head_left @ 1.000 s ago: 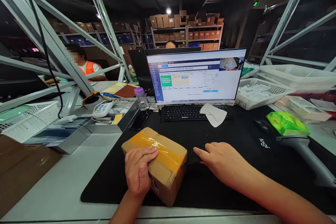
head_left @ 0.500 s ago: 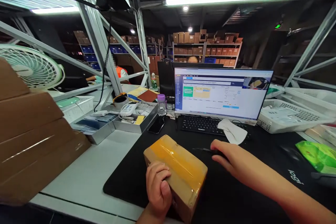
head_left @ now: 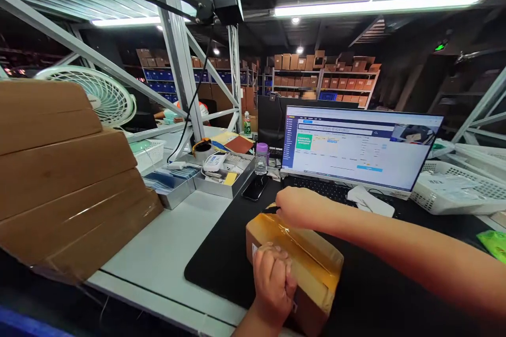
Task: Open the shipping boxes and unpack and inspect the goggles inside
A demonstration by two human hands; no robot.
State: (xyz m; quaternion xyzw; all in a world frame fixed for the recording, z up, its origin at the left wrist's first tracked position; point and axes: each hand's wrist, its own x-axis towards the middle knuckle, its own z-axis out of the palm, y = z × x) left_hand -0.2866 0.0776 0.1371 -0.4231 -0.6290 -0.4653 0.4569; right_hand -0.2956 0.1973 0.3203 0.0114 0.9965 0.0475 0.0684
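Note:
A small cardboard box (head_left: 308, 255) with yellowish tape along its top sits tilted on the black desk mat (head_left: 221, 258). A crease or slit runs lengthwise through the tape. My left hand (head_left: 273, 279) is closed against the near side of the box, fingers curled at its upper edge, partly covering a white label. My right hand (head_left: 297, 206) is over the far left end of the box, its fingers bent down. It grips a dark knife (head_left: 271, 210), mostly hidden beneath the hand.
Large flattened-looking brown cartons (head_left: 67, 179) stand at the left by a fan (head_left: 98, 95). Grey trays (head_left: 215, 181), a phone (head_left: 255, 188) and a purple-capped bottle (head_left: 261, 158) lie beyond. A monitor (head_left: 356, 152), keyboard (head_left: 316, 185) and white basket (head_left: 454, 189) stand behind.
My right hand, with the knife, has moved left from beside the box to over its far end. The tape now shows a lengthwise line. The view has swung left; my left hand still holds the box.

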